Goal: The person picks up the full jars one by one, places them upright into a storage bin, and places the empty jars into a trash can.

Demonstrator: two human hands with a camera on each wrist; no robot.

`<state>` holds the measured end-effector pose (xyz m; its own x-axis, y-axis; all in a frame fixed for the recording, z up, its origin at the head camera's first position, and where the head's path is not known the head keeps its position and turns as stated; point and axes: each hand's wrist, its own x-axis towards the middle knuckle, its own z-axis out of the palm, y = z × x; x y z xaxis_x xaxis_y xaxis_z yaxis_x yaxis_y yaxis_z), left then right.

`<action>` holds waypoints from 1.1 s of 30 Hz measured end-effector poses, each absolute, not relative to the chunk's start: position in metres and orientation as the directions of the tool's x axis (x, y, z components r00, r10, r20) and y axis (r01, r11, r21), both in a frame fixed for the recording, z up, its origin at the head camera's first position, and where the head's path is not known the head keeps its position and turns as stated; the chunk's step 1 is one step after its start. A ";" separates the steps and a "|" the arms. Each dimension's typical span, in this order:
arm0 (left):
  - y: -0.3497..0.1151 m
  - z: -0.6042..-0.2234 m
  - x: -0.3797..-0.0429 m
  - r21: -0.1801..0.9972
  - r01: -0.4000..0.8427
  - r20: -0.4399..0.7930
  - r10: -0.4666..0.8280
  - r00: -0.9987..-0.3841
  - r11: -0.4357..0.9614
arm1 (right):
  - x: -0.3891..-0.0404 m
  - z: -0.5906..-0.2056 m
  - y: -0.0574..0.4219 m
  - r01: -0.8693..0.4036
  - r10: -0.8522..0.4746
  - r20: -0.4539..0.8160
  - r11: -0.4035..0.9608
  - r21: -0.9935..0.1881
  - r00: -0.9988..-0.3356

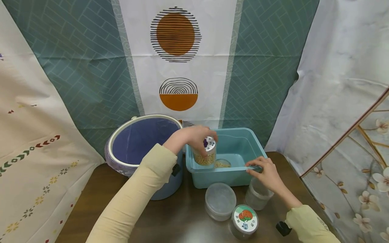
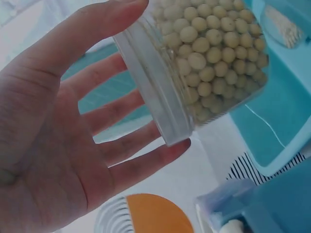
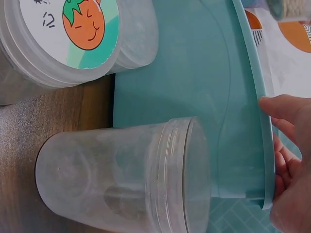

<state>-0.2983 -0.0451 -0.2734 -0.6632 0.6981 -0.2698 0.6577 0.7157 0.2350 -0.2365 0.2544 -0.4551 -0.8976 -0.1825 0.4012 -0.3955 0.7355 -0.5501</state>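
Note:
My left hand [image 1: 197, 136] grips a clear jar of soybeans [image 1: 206, 159] by its lid, thumb on one side and fingers spread along the other. The lid carries a white label with a purple picture. The jar hangs over the left part of a teal plastic basin [image 1: 218, 178]. Inside the basin lies another clear container [image 1: 223, 164] with pale contents, partly hidden by the basin's front rim. At the basin's front right rim, my right hand [image 1: 267, 173] pinches the edge, thumb outside and fingers inside, as the right wrist view shows.
Before the basin stand an open clear jar [image 3: 121, 170], a frosted round container [image 1: 220, 201] and a jar with a tomato-like picture on its lid [image 1: 244, 217]. A blue lined bin [image 1: 167, 190] with a white rim is left of the basin. Patterned cloths [image 1: 258, 67] hang behind.

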 end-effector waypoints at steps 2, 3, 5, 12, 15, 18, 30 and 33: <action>-0.044 -0.273 -0.308 0.232 0.654 -0.269 0.694 -0.668 0.720 | -0.236 -0.455 0.254 -0.395 -0.181 0.401 0.735 -0.551 -0.898; -0.044 -0.274 -0.312 0.236 0.649 -0.272 0.691 -0.670 0.723 | -0.236 -0.454 0.254 -0.394 -0.181 0.401 0.735 -0.552 -0.898; -0.044 -0.274 -0.320 0.255 0.627 -0.279 0.677 -0.681 0.736 | -0.236 -0.455 0.253 -0.392 -0.177 0.400 0.733 -0.556 -0.899; -0.045 -0.277 -0.340 0.311 0.544 -0.269 0.621 -0.737 0.780 | -0.235 -0.455 0.253 -0.387 -0.163 0.407 0.733 -0.560 -0.899; -0.046 -0.280 -0.347 0.316 0.514 -0.259 0.594 -0.761 0.797 | -0.236 -0.456 0.254 -0.385 -0.162 0.406 0.733 -0.561 -0.899; -0.048 -0.282 -0.352 0.332 0.485 -0.248 0.571 -0.782 0.809 | -0.236 -0.457 0.254 -0.388 -0.163 0.410 0.733 -0.559 -0.897; -0.055 -0.295 -0.372 0.362 0.385 -0.193 0.472 -0.860 0.849 | -0.236 -0.459 0.255 -0.396 -0.159 0.429 0.736 -0.549 -0.889; -0.050 -0.299 -0.373 0.332 0.378 -0.160 0.446 -0.880 0.864 | -0.236 -0.459 0.255 -0.393 -0.157 0.425 0.735 -0.553 -0.892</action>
